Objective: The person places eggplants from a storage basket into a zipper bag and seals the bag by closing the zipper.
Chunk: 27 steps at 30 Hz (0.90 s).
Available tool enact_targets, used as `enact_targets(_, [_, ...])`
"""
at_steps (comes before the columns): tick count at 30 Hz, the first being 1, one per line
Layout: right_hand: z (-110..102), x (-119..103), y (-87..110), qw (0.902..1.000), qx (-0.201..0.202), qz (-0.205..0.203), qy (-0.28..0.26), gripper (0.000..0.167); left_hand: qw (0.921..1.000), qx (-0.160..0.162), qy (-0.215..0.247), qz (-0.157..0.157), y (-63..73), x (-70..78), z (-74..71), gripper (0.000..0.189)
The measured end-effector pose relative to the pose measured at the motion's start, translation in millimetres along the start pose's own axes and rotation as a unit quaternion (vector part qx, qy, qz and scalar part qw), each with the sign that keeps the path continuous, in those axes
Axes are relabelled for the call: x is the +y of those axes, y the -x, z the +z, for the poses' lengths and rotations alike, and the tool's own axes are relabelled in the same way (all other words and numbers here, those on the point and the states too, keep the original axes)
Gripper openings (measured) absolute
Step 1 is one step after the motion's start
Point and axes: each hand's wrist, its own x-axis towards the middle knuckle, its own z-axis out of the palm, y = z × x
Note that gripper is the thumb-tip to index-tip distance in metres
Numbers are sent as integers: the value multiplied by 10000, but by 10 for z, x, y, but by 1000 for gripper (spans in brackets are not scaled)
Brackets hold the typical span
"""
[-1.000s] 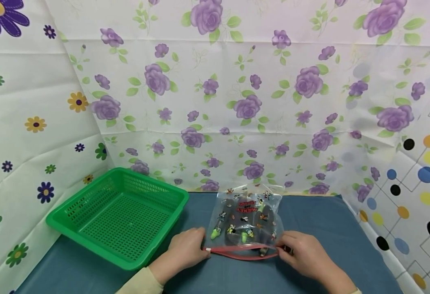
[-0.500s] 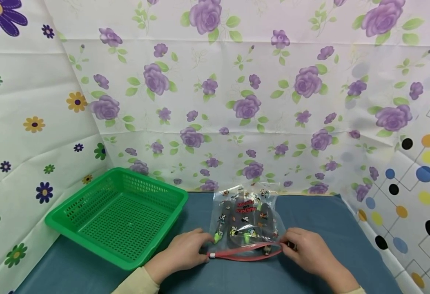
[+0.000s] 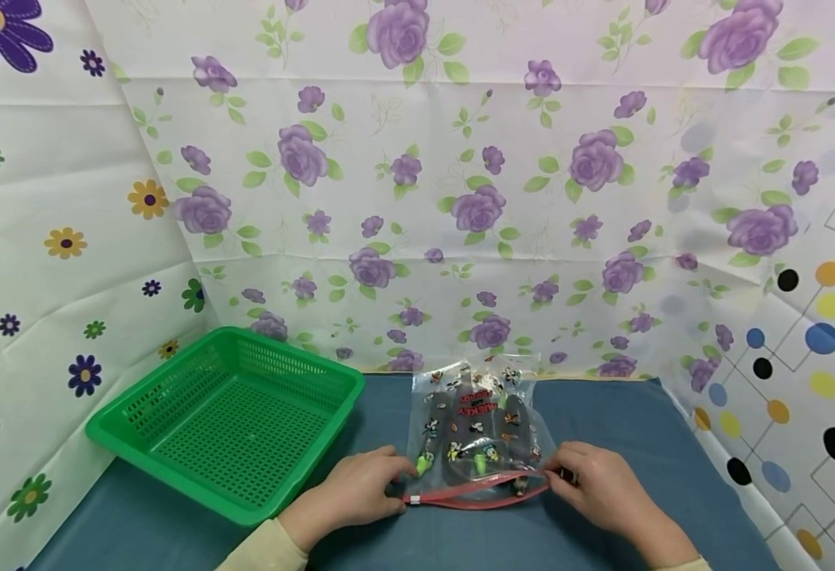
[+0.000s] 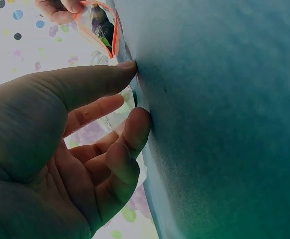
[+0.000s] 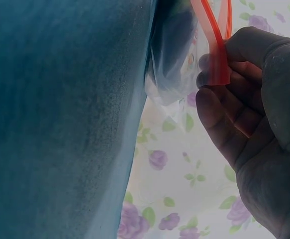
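Observation:
A clear zip bag [image 3: 470, 424] with cartoon prints and red lettering lies on the blue cloth, its red-edged mouth [image 3: 503, 503] facing me and parted. Dark items with bright green parts show through the plastic; in the left wrist view a dark patterned item [image 4: 103, 31] sits just inside the mouth. My right hand [image 3: 591, 485] pinches the right end of the red zip strip [image 5: 218, 64] between thumb and fingers. By the small white slider [image 3: 415, 500] at the left end is my left hand [image 3: 356, 488], its thumb and fingers spread apart and loosely bent.
A green perforated plastic basket [image 3: 246, 428] stands on the left of the table, its near right corner close to my left forearm. The blue tablecloth [image 3: 610, 412] ends at a floral curtain [image 3: 417, 198] behind; patterned sheets hang on both sides.
My left hand has loosened from the bag's left end, with thumb and fingers now apart. The bag has shifted slightly toward the right, while my right hand keeps its pinch.

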Motion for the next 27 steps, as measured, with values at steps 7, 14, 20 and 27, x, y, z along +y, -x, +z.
enact_targets(7, [-15,4,-3,9996,-118,224,-120,21,9999,53,72,147,14,-8,-5,30])
enact_targets(14, [-12,17,4,9994,-96,279,-190,21,9989,332,116,321,13,-40,22,12])
enact_targets(20, [-13,25,9,9990,-88,313,-317,22,9978,514,206,355,-5,-54,24,10])
enact_targets(27, [-22,23,6,9985,-172,404,-339,21,9963,724,158,428,-1,-56,16,10])
